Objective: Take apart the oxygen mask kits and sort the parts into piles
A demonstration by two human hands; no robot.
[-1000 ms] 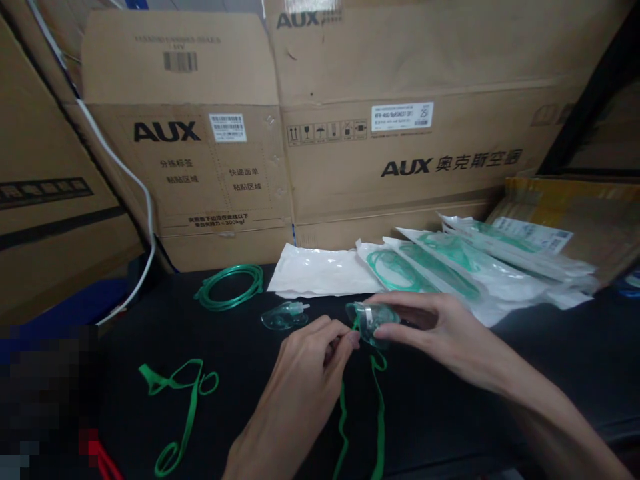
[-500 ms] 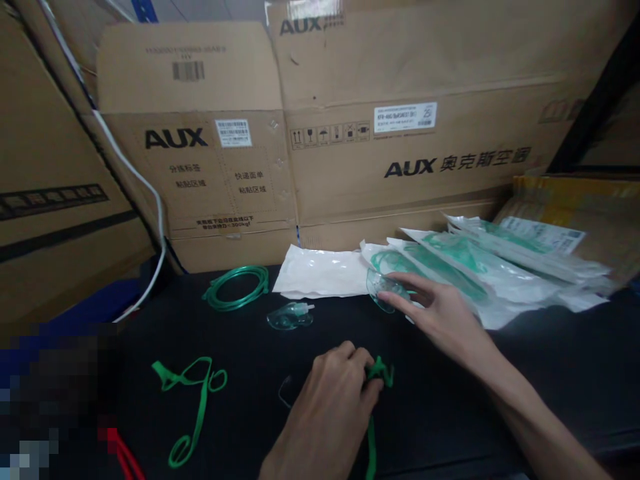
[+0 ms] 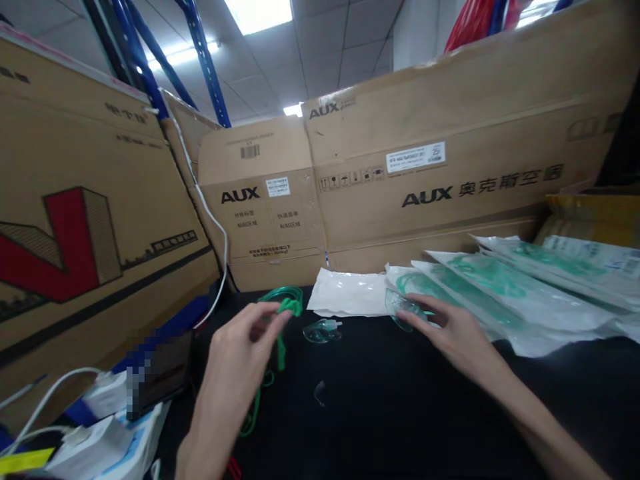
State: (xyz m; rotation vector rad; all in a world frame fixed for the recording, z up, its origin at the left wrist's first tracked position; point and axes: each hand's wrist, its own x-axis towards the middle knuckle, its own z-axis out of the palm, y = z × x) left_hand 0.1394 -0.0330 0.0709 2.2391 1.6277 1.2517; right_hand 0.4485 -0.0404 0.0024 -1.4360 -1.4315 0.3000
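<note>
My left hand [image 3: 245, 350] pinches a bunched green strap [image 3: 291, 306] between thumb and fingers, its tail hanging down. Behind it lies a coil of green tubing [image 3: 283, 292], partly hidden. A second green strap [image 3: 253, 417] rests on the black table, half covered by my left forearm. With thumb and fingers, my right hand [image 3: 445, 327] grips a clear greenish oxygen mask [image 3: 397, 312] in front of the packets. Between the hands another clear mask [image 3: 320, 332] with a whitish connector sits on the table.
White pouches with green contents [image 3: 495, 280] overlap at the right. A flat white pouch [image 3: 350, 293] lies behind the masks. Cardboard [image 3: 370, 193] walls the back and left. Plugs [image 3: 90, 447] and cables are at lower left. A small clear curved piece [image 3: 320, 393] lies mid-table.
My left hand has lifted the green strap and carried it left, up near the tubing coil. My right hand still holds the mask by the packets. The view has tilted up and turned left.
</note>
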